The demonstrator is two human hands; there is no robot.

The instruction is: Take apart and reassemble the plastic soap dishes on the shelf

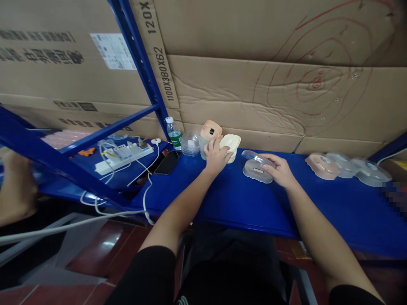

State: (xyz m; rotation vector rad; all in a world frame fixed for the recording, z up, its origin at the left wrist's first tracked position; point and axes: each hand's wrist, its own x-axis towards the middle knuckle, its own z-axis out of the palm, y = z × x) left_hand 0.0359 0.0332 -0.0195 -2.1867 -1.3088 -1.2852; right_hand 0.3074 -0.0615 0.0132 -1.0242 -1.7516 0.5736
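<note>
Bottle (174, 140): stands on the left, with clear round tubs (190, 148) just beside it.
Left hand (216, 156): fingers partly spread by the peach pile (210, 127); the thumb side touches the cream pile (233, 143). Cannot tell if it pinches a piece.
Cream pile: between both hands, nearer the left.
Clear box (251, 170): its long side runs left to right, the right end a bit closer to the person. The right hand is nearer.
Lid (252, 156): tilted over the box.
Right hand (280, 170): thumb and fingers pinch the lid's right end.
Three boxes (322, 166): far right, in a row.
</note>
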